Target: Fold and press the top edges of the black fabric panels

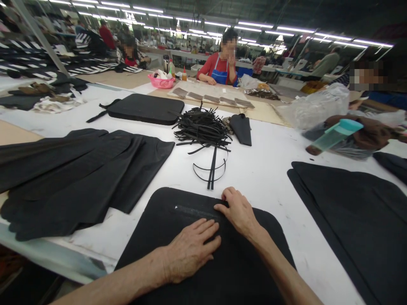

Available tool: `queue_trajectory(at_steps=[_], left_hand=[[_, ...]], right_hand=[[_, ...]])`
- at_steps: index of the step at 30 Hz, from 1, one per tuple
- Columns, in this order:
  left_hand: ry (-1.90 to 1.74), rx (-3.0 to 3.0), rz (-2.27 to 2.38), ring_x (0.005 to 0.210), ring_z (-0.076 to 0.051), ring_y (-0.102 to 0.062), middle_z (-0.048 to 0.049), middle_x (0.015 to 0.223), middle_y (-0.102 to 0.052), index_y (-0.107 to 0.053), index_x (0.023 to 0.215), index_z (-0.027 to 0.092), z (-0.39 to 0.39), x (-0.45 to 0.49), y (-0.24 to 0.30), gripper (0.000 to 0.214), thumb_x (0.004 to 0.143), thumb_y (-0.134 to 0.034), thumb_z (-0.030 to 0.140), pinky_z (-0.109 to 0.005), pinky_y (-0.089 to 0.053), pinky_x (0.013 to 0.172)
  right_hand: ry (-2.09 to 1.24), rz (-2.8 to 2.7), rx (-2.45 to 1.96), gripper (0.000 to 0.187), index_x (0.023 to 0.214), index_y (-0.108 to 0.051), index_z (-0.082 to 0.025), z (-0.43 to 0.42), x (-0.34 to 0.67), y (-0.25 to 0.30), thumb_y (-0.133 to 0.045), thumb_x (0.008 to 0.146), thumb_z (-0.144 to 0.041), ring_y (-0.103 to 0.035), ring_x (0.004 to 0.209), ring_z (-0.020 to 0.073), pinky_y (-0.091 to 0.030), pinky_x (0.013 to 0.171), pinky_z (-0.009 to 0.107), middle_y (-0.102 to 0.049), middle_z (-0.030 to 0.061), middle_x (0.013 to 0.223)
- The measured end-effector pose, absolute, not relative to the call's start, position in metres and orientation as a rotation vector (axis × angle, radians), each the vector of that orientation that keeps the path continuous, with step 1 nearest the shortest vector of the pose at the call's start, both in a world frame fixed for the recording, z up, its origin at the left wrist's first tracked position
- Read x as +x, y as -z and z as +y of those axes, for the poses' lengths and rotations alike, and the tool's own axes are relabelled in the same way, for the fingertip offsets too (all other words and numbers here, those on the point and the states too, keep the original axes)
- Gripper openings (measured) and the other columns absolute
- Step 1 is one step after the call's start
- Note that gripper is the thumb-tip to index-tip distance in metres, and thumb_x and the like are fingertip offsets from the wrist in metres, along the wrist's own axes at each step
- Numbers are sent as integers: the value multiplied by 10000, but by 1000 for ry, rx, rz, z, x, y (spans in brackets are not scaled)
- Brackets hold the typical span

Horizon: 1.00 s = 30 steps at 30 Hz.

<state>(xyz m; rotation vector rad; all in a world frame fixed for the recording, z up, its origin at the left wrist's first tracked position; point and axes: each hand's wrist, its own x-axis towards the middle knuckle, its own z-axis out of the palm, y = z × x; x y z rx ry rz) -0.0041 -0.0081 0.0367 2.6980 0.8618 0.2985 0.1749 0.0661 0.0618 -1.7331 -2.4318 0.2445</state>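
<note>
Your L hand (193,250), flat w/ fingers out, grips nothing atop the black panel (235,267), near centre; R hand (240,212), half-curled at its far edge, can't tell if pinching. Black strips (203,127) beyond.

Two bare forearms (127,275), bare wrists (163,263)

Rows of bright tube lights (256,25) hang under a dark ceiling (286,10), with 1 pale post (41,37) slanting at left.
</note>
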Motion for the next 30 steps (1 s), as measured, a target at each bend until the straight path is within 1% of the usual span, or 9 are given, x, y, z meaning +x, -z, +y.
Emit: queue_trajectory(at_steps=[4, 8, 11, 13, 15, 18, 20, 28, 30], left_hand=[[-313, 2677, 879, 1305, -227, -303, -102, 1389, -386, -415, 1247, 182, -8, -4, -33, 385, 887, -445, 314, -394, -243, 1095], [-327, 2672, 870, 1314, -220, -289, -95, 1408, -366, -383, 1284, 201, -9, -5, -35, 416, 890, -440, 320, -400, -233, 1098], [-313, 2662, 874, 1309, -222, -300, -89, 1409, -367, -372, 1296, 210, -8, -5, -37, 423, 894, -432, 328, -401, -242, 1094], [-299, 2659, 878, 1308, -230, -303, -98, 1406, -371, -384, 1290, 197, -8, -6, -37, 409, 903, -411, 327, -407, -242, 1093], [-282, 2665, 868, 1313, -238, -292, -108, 1412, -359, -383, 1294, 186, -8, -6, -36, 408, 909, -397, 320, -414, -240, 1092], [-270, 2669, 872, 1324, -241, -269, -100, 1422, -345, -363, 1312, 196, -8, -6, -35, 424, 906, -405, 312, -423, -243, 1089], [-262, 2673, 884, 1323, -244, -270, -95, 1415, -357, -367, 1311, 202, -8, -4, -34, 429, 899, -423, 307, -436, -241, 1089], [-148, 2699, 895, 1279, -323, -327, -139, 1383, -392, -397, 1279, 146, -8, 5, -38, 445, 847, -463, 230, -490, -297, 1050], [-129, 2644, 923, 1268, -319, -345, -131, 1372, -408, -434, 1243, 150, -9, 6, -45, 415, 830, -459, 189, -466, -344, 1028]], right_hand=[[-309, -2473, -1734, 196, 959, -559, -206, 66, 174, -59, -632, 788, -266, -550, 806, 191, -351, 717, 300, -614, 21, 852], [-408, -2480, -1719, 53, 802, -595, -228, 71, 178, -61, -614, 799, -278, -561, 770, 160, -358, 673, 258, -619, -19, 761], [-436, -2485, -1629, 110, 734, -589, -233, 72, 181, -68, -576, 833, -279, -550, 773, 125, -356, 663, 227, -597, -42, 793], [-311, -2412, -1597, 147, 753, -584, -221, 68, 182, -74, -521, 875, -273, -541, 754, 113, -348, 646, 222, -585, -31, 829], [-19, -2339, -1561, 196, 785, -590, -203, 61, 182, -81, -457, 915, -266, -523, 698, 116, -324, 611, 239, -578, -6, 807], [443, -2355, -1382, 232, 827, -609, -190, 50, 185, -95, -414, 936, -251, -458, 583, 124, -259, 557, 281, -536, -2, 649], [610, -2386, -1257, 223, 841, -614, -183, 45, 187, -106, -418, 935, -236, -413, 531, 124, -227, 538, 298, -493, -12, 570], [823, -2363, -1058, 149, 910, -602, -144, 38, 187, -144, -454, 898, -155, -377, 508, 132, -218, 530, 309, -483, -13, 543], [817, -2364, -1093, 142, 893, -599, -148, 38, 185, -146, -457, 894, -159, -378, 508, 133, -208, 529, 310, -484, -10, 549]])
